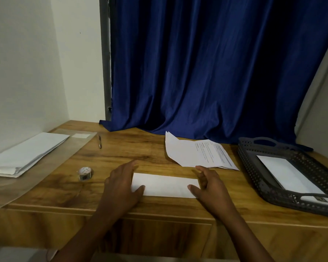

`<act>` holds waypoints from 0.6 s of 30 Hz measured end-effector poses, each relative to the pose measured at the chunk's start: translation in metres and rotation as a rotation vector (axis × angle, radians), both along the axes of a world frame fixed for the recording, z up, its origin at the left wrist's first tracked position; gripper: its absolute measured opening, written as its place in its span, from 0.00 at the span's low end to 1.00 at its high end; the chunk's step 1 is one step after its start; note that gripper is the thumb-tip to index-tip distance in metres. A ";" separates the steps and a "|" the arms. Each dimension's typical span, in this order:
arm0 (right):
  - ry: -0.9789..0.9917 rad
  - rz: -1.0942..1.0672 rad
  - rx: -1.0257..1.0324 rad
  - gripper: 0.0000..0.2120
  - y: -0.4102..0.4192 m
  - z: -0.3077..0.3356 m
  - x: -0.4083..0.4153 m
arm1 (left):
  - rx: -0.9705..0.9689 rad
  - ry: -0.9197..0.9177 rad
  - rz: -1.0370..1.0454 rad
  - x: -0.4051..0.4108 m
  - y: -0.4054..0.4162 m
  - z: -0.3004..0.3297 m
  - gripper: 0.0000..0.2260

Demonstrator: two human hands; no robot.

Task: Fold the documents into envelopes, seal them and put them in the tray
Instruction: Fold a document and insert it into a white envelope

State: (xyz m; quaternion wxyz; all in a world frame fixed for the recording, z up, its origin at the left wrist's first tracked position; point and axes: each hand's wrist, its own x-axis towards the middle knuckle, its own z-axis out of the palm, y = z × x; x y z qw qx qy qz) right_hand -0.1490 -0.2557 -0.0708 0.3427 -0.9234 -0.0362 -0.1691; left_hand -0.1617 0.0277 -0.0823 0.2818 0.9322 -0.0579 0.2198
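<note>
nothing here can be read. the top sheet of the printed documents (pixel 206 154) carries lines of dark type, too small and blurred to make out. the tape roll (pixel 85 173) and a small label (pixel 321 199) at the tray's (pixel 254 178) front edge show markings, also illegible.

Centre: envelope (pixel 165 185) on desk (pixel 121 154)
Behind it: documents (pixel 199 153)
Right: tray (pixel 254 163)
Left: tape (pixel 85 173), envelope stack (pixel 27 152)
</note>
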 end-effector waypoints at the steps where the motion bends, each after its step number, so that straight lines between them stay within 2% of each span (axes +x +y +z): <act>1: -0.002 0.007 -0.012 0.33 0.000 0.000 -0.001 | -0.003 -0.004 -0.011 0.000 0.000 -0.001 0.35; 5: -0.103 -0.010 -0.130 0.28 0.005 0.004 -0.008 | 0.071 -0.035 -0.073 -0.004 -0.001 -0.001 0.31; 8: -0.203 0.004 -0.301 0.23 0.026 0.014 -0.019 | 0.287 -0.061 -0.137 -0.009 -0.010 0.005 0.30; 11: -0.079 0.211 -0.473 0.28 0.063 0.017 -0.027 | 0.462 -0.002 -0.222 -0.011 -0.015 0.008 0.32; 13: 0.020 0.316 -0.551 0.31 0.082 0.010 -0.028 | 0.505 0.111 -0.254 -0.009 -0.013 0.006 0.41; 15: 0.116 0.356 -0.591 0.30 0.088 0.004 -0.024 | 0.550 0.206 -0.261 -0.006 -0.011 0.005 0.48; 18: 0.162 0.363 -0.621 0.30 0.085 0.002 -0.020 | 0.562 0.253 -0.264 -0.003 -0.011 0.004 0.42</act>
